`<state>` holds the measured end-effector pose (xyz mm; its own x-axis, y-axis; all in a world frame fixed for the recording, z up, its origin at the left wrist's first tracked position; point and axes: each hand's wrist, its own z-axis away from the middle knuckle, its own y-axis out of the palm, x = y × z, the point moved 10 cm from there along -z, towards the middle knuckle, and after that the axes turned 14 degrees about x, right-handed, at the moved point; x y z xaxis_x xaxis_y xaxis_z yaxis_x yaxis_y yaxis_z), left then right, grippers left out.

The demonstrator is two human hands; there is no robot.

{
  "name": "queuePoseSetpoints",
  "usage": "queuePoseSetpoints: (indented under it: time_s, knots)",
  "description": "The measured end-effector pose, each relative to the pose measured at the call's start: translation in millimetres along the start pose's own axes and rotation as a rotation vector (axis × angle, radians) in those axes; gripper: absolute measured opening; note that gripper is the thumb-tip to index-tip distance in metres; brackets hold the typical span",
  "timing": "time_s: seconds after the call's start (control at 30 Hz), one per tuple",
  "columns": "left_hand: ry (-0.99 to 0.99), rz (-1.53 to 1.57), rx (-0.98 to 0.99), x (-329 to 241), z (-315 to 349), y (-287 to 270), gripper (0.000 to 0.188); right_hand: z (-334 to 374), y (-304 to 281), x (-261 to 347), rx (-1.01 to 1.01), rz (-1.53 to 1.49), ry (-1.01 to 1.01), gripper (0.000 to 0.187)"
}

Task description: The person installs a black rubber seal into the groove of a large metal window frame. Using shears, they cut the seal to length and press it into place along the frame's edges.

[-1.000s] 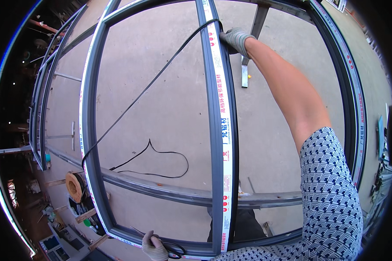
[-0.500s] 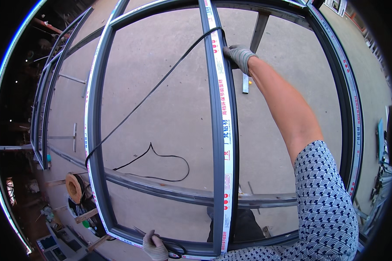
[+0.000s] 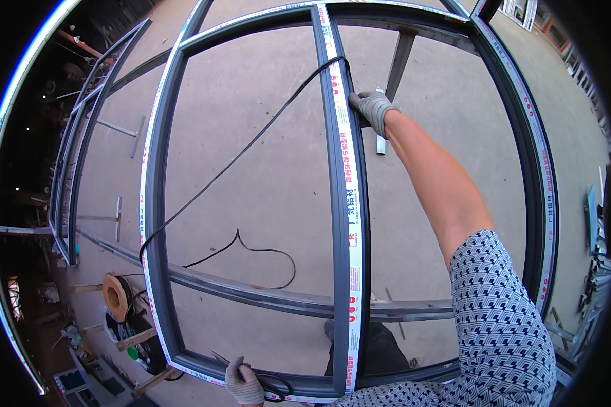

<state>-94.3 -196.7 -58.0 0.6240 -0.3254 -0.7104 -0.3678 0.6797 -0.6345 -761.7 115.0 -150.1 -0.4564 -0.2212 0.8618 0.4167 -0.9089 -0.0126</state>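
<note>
My right hand (image 3: 372, 110), in a grey striped glove, is closed at the right side of the middle bar (image 3: 345, 203) of a large dark grey window frame. Its fingertips pinch and press a black rubber strip (image 3: 251, 144) against the bar's edge. That strip crosses over the bar just beyond the hand and slants down left, over the frame's left side. At the near bar of the frame, my left hand (image 3: 243, 383), gloved too, is closed around scissors (image 3: 275, 388). Their pointed blades stick out past the fingers and the black handle loops show to the right.
A metal support rail (image 3: 265, 298) runs under the frame. A loop of black strip (image 3: 293, 264) lies below, inside the left opening. At left stand a wooden-cored reel (image 3: 117, 298) and another frame (image 3: 81, 136). A short metal piece (image 3: 381, 144) lies beyond the bar.
The view has shifted slightly. My right hand sits a little nearer along the middle bar, still on the strip. My left hand keeps hold of the scissors at the near bar.
</note>
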Motion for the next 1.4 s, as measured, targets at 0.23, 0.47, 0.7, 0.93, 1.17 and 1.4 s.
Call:
queuePoseSetpoints:
  time_s: [0.23,0.47,0.7,0.93,1.17,1.4]
  knots:
    - [-0.001,0.03,0.008,19.2,-2.2,-1.3,0.022,-6.6,3.0,-13.0,0.033,-0.116,0.048,0.04]
    - [0.001,-0.007,0.009,4.4,-1.3,-0.3,0.022,8.7,3.4,-6.3,0.01,-0.124,0.11,0.04]
    - [0.062,-0.086,0.002,20.9,-0.5,-0.5,0.022,15.7,11.3,-33.7,-0.012,-0.191,0.039,0.037]
    - [0.001,-0.176,0.044,-25.9,-3.6,-1.5,0.027,20.8,23.0,-36.9,-0.003,-0.213,0.023,0.041]
    - [0.06,-0.016,-0.027,12.1,-0.9,-3.3,0.021,54.7,39.1,-70.0,-0.017,-0.218,-0.011,0.053]
    - [-0.027,-0.106,0.065,-31.4,1.5,-9.0,0.028,121.4,71.9,-115.1,-0.015,-0.378,-0.024,0.059]
